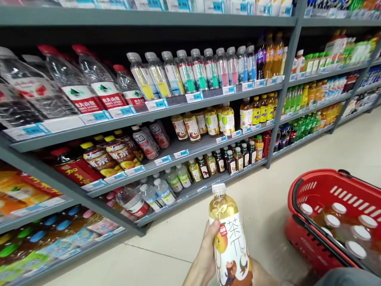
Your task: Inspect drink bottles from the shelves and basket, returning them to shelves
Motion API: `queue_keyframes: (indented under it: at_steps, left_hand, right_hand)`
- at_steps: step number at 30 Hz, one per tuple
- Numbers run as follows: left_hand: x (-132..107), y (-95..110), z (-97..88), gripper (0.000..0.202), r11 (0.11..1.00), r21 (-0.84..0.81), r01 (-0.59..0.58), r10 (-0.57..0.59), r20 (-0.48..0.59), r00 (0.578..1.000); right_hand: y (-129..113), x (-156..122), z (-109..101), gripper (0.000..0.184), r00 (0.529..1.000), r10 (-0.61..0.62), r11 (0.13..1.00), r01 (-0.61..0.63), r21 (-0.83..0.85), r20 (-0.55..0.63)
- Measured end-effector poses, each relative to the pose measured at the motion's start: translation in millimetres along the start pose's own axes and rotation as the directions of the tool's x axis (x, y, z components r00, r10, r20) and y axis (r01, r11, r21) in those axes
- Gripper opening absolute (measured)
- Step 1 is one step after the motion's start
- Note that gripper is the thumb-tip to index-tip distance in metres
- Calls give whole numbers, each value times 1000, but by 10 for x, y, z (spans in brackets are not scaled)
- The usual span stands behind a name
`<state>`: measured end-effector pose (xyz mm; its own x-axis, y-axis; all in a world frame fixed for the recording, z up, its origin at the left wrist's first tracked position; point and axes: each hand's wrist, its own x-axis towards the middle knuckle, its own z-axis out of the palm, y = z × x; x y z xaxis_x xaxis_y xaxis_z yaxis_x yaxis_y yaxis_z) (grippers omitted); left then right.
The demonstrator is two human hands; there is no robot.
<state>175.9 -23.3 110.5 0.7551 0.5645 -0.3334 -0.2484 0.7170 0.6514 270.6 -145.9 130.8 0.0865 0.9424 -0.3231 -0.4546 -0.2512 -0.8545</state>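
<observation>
In the lower middle of the head view, a bottle of tea drink [230, 246] stands nearly upright, tilted a little. It has a white cap, pale yellow liquid and a white label with fruit pictures. My left hand [206, 254] closes round its left side, the thumb on the label's edge. On the other side, my right hand [259, 272] is against the lower right of the bottle, its fingers mostly hidden behind it. Similar white-capped bottles of tea drink [192, 126] stand on the middle shelf, with bare shelf to their left.
A red shopping basket [306, 238] with black handles sits on the floor at right, holding several white-capped bottles [339, 212]. Grey shelving [208, 99] full of drinks runs along the left and back. Pale floor tiles [166, 242] lie between them. Part of a grey-clad leg [348, 277] shows at bottom right.
</observation>
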Motion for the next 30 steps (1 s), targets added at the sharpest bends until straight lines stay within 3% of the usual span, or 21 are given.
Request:
queue_keyframes:
  at_steps: [4, 8, 14, 21, 27, 30]
  left_hand:
    - [-13, 21, 1, 70, 988, -78, 134, -139, -56, 989]
    - [47, 8, -37, 69, 981, -170, 94, -108, -76, 991]
    - [102, -20, -128, 72, 981, -191, 27, -48, -105, 993]
    - [112, -32, -177, 73, 998, -50, 28, -29, -23, 999]
    - [137, -163, -238, 73, 993, 83, 84, -76, -93, 993]
    - [153, -212, -224, 76, 990, 108, 85, -78, -75, 994]
  right_hand:
    - [279, 375, 111, 49, 983, 178, 978, -172, 122, -41]
    - [481, 548, 86, 51, 966, 259, 955, -252, 157, -23]
    - [437, 75, -137, 76, 934, 357, 909, -355, 218, 34]
    - [100, -169, 11, 73, 885, 461, 866, -433, 248, -67]
    - [87, -253, -7, 65, 865, 498, 852, -474, 222, -65]
    - [99, -275, -13, 63, 861, 502, 852, -477, 216, -78]
